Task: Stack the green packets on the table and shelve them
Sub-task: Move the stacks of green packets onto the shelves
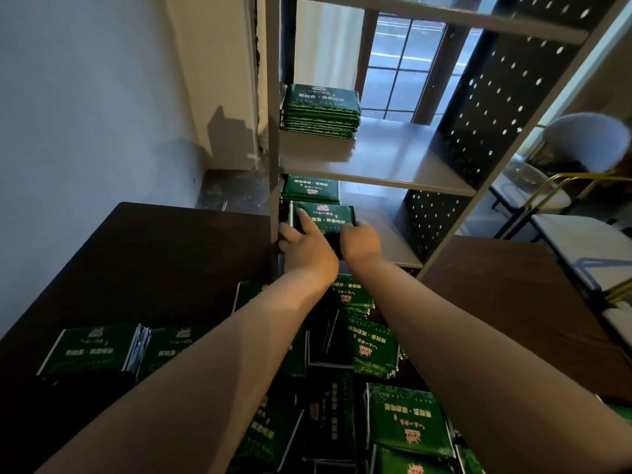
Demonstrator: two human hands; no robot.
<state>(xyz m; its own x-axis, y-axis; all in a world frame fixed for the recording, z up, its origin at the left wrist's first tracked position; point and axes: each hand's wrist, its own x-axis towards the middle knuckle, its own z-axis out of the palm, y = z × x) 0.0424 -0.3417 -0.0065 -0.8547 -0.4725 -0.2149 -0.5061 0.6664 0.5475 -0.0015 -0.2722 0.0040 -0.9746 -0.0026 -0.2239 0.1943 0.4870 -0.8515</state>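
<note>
Head camera: I see both hands clamped on one stack of green packets (326, 215), left hand (302, 242) on its left side, right hand (360, 239) on its right, at the front edge of the lower shelf (393, 239). Loose packets (407, 419) lie scattered on the table (143, 254).

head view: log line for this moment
phase: shelving | left hand, right hand: grip packet stack | at: lower shelf | upper shelf: shelved stack | table: loose packets
</note>
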